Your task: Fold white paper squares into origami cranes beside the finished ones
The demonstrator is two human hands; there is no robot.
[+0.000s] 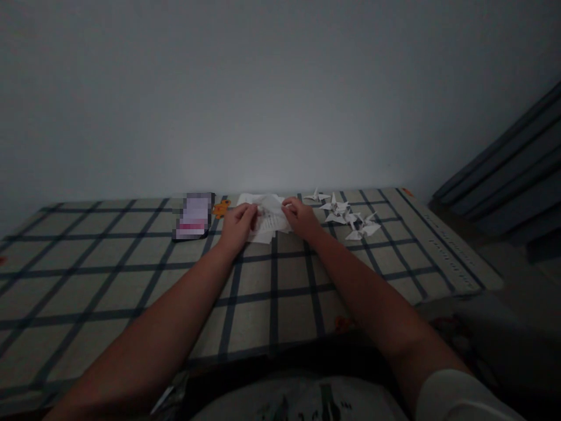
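Between my two hands is a thin, folded white sheet of paper (pixel 272 204), raised a little above other white papers (pixel 262 237) lying on the checked cloth. My left hand (pixel 239 224) pinches its left side, thumb and fingers together. On the opposite side, my right hand (pixel 301 217) is closed on the paper's right edge. Dark printing shows on the papers under it. Just right of my right hand sits a group of folded white paper cranes (pixel 339 211), several of them close together.
A phone (pixel 193 215) with a blurred-out screen lies left of my left hand, beside an orange print on the cloth. The checked tablecloth (pixel 272 316) covers the surface up to a grey wall (pixel 280 93). Dark curtain folds (pixel 504 152) hang at the right.
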